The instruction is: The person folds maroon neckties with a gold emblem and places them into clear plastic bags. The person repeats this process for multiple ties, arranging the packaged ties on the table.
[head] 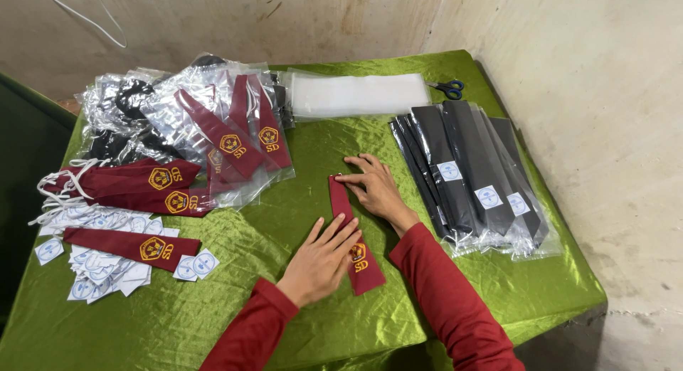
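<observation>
Neither hand has a closed grip: the left hand (324,261) lies flat, fingers spread, pressing the lower part of a narrow maroon cloth necktie with a yellow embroidered badge (355,236), while the right hand (376,187) rests open-fingered on its upper end. The necktie lies flat mid-tabletop on shiny green satin cloth (299,165). To the right sit black neckties in clear plastic sleeves (469,175); to the left, bagged maroon neckties (238,133) and white paper labels (107,268).

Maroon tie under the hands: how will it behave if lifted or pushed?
The maroon tie lies flat under the left hand and right hand, so it is probably floppy and light. The green satin cloth looks shiny and wrinkled; pushed, the tie would likely slide or bunch.
</observation>
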